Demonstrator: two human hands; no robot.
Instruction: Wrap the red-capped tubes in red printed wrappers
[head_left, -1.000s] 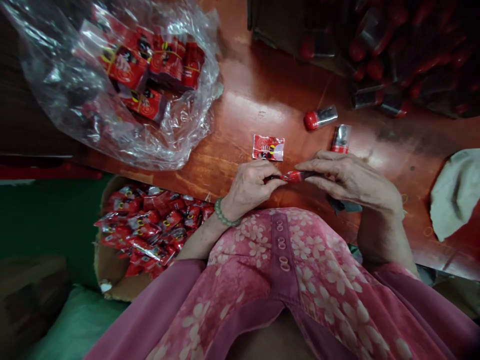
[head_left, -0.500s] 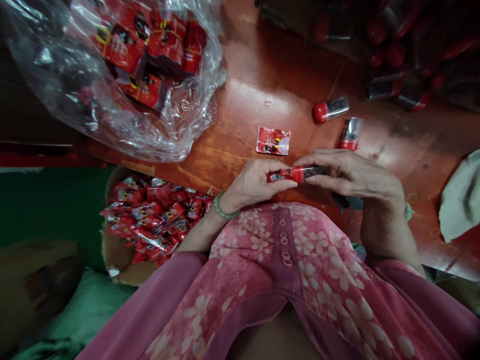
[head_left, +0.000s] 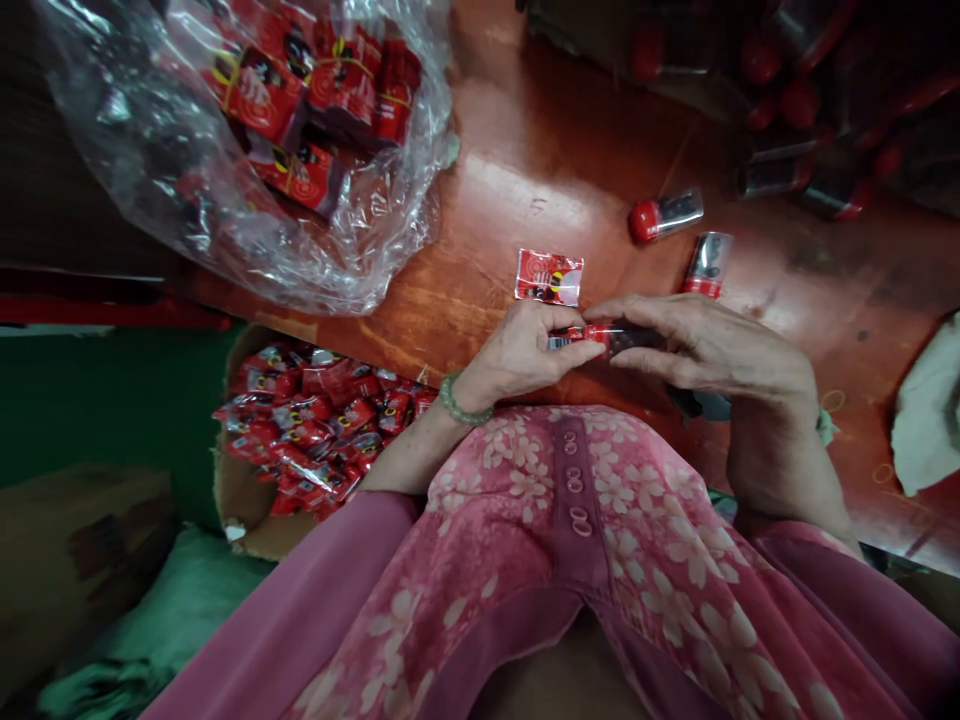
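My left hand (head_left: 517, 352) pinches a red printed wrapper (head_left: 559, 342) with a barcode, at the table edge close to my body. From the other side, my right hand (head_left: 712, 342) grips a small clear container (head_left: 628, 341) with dark contents. Its red cap end meets the wrapper; how far it sits inside is hidden by my left fingers. Just beyond my hands lies a flat red wrapper (head_left: 550, 277). Two more red-capped containers rest near my right hand, one tilted away (head_left: 666, 216) and one close to the knuckles (head_left: 709, 265).
A clear plastic bag (head_left: 360, 270) with banded bundles of red wrappers (head_left: 270, 95) lies at upper left. Below it, a cardboard box (head_left: 232, 480) holds many wrapped red pieces (head_left: 322, 420). More red-capped containers (head_left: 799, 105) are heaped at dim upper right. A pale cloth (head_left: 928, 410) lies at right.
My left fingers have slid right along the wrapper, covering more of it and coming nearer the container. My right hand keeps its grip. The whole view has shifted slightly.
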